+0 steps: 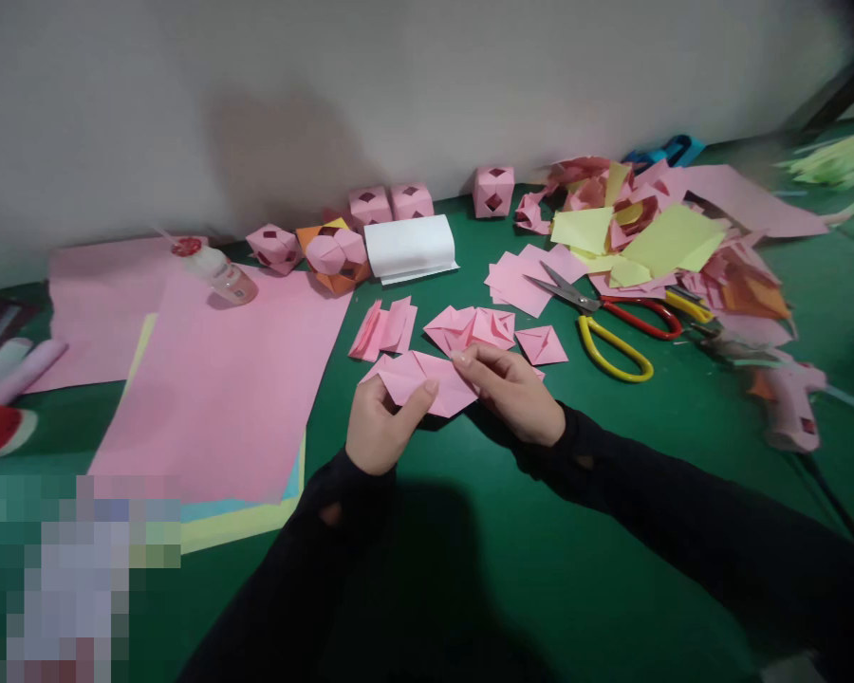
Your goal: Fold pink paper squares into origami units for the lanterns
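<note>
A partly folded piece of pink paper (441,387) is held between my two hands above the green table. My left hand (384,417) grips its left side, thumb on top. The fingertips of my right hand (509,389) pinch its upper right edge. Just beyond it lie several folded pink paper pieces (473,327), with a single folded pink square (541,345) to their right. Folded pink strips (384,329) stand behind my left hand. Scissors (590,308) with one red and one yellow handle rest open on flat pink squares (530,277).
Large pink sheets (234,379) cover the left side, with a small bottle (217,270) on them. Pink paper cubes (494,193) and a white folded paper (411,249) line the wall. Pink and yellow scraps (655,237) heap at right, near a glue gun (789,403).
</note>
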### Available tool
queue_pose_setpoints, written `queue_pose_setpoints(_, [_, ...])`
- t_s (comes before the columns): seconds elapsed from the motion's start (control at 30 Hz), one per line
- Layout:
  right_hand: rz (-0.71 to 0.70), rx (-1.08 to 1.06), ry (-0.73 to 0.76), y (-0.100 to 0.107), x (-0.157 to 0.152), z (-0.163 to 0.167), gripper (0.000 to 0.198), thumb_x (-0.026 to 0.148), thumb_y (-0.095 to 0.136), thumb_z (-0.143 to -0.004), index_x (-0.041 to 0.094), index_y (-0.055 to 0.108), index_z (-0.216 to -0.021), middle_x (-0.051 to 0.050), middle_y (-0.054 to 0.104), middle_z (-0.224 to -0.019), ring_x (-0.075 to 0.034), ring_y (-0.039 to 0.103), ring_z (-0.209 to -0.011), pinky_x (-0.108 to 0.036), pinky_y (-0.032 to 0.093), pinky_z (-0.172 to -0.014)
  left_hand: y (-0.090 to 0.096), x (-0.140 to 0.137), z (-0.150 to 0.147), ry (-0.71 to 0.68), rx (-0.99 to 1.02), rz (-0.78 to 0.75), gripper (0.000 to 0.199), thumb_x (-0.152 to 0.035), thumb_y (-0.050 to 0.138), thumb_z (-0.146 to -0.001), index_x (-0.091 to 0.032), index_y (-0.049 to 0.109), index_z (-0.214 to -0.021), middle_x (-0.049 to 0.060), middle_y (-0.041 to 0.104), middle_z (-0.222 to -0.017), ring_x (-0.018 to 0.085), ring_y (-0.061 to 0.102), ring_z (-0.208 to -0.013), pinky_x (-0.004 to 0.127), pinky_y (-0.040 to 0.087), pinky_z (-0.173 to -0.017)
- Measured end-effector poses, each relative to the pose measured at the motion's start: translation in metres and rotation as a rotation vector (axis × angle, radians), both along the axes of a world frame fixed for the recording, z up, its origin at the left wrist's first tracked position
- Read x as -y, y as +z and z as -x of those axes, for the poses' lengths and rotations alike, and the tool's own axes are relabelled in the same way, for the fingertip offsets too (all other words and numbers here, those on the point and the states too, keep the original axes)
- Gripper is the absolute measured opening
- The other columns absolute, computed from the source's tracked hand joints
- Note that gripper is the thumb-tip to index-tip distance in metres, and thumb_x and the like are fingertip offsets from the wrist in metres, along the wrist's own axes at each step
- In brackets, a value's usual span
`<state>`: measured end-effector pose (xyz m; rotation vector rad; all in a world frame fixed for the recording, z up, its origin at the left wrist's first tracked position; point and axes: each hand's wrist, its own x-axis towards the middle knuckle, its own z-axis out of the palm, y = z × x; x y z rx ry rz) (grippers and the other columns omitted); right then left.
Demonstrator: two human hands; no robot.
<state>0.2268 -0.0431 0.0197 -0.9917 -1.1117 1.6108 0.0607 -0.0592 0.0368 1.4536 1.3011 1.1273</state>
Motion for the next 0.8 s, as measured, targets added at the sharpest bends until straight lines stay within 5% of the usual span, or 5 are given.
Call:
queue_pose_setpoints(0.13, [0.119,-0.182,0.047,-0.001,-0.003,0.001,0.041,0.053,0.066,-0.083,0.016,0.061,-0.067,0.001,0.054,-0.063,-0.009,0.05,-0.058,-0.024,0.045,-0.056,-0.011,-0.003,0.0,0.117,0.137,0.043,0.02,-0.034,0.07,-0.078,-0.013,0.072,-0.079,0.001,0.066,-0.058,0.011,0.056,-0.047,0.022,0.045,-0.045])
queue_pose_setpoints(0.4, [0.205,-0.233,0.157,0.004,-0.005,-0.003,0.033,0.048,0.076,-0.075,0.015,0.073,-0.075,-0.002,0.066,-0.071,-0.009,0.06,-0.065,-0.023,0.05,-0.062,-0.014,-0.008,-0.002,0.231,0.463,0.141,0.021,-0.032,0.075,-0.073,-0.012,0.07,-0.079,-0.001,0.06,-0.054,0.008,0.05,-0.043,0.019,0.042,-0.041])
queue_pose_setpoints(0.8, [0.124,-0.162,0.15,0.001,-0.003,-0.004,0.026,0.039,0.082,-0.069,0.017,0.071,-0.076,0.001,0.068,-0.069,-0.007,0.061,-0.062,-0.021,0.049,-0.063,-0.016,-0.003,0.002,0.101,0.24,0.047,0.025,-0.037,0.071,-0.079,-0.013,0.073,-0.085,0.003,0.068,-0.066,0.011,0.055,-0.051,0.022,0.044,-0.048])
